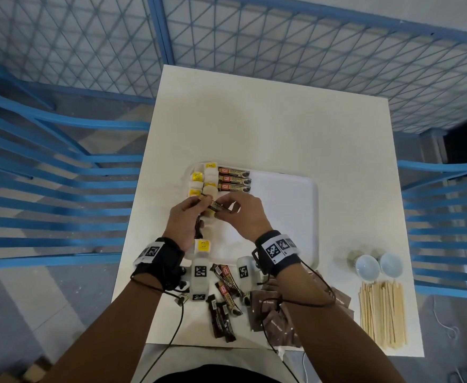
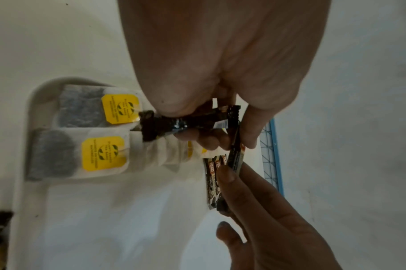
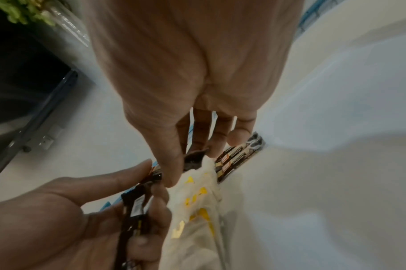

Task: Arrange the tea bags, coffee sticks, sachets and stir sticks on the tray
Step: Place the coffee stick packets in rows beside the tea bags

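A white tray (image 1: pixel 295 217) lies on the table. Tea bags (image 1: pixel 203 178) with yellow tags line its left side, and three coffee sticks (image 1: pixel 233 179) lie side by side at its far edge. Over the tea bags, my left hand (image 1: pixel 190 208) grips a small bunch of dark coffee sticks (image 2: pixel 188 120). My right hand (image 1: pixel 232 207) pinches one coffee stick (image 1: pixel 218 207) at the end of that bunch, thumb and fingers closed on it (image 2: pixel 235 155). The tea bags (image 3: pixel 192 201) lie just beneath both hands.
Loose coffee sticks (image 1: pixel 225 297) and brown sugar sachets (image 1: pixel 271 313) lie on the table near me. A pile of wooden stir sticks (image 1: pixel 381 313) and two small white cups (image 1: pixel 367 268) sit to the right. Blue mesh fencing surrounds the table.
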Demonstrator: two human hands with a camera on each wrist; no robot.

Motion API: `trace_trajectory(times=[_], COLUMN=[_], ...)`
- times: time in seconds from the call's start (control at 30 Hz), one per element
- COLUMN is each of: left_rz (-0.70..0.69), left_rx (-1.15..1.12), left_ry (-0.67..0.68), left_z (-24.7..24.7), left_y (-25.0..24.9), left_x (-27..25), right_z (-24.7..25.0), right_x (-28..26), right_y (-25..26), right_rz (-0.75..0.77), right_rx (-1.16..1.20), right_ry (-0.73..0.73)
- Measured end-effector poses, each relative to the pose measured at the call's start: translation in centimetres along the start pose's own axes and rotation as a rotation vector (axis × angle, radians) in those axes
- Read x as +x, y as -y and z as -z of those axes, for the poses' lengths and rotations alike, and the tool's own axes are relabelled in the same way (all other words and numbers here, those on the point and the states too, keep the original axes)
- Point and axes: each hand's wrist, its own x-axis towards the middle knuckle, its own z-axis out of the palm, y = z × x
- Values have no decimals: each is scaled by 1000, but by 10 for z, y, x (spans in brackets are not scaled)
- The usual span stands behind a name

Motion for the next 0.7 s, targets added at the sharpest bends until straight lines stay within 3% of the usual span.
trace_trajectory(times=[0.27, 0.4, 0.6, 0.7], left_rz=[-104, -103, 44, 47], left_rx=[98, 132, 33, 83], left_ry=[-114, -92, -116, -95], left_z=[-5, -6, -3, 0], left_y=[1, 1, 0, 0], left_x=[-8, -6, 2, 4], right_z=[4, 2, 12, 16], right_x=[3, 3, 15, 23], right_y=[-11, -8, -26, -36], right_rz=[193, 245, 165, 113], right_rx=[-332, -415, -424, -461], right_ry=[-65, -114, -192, -203])
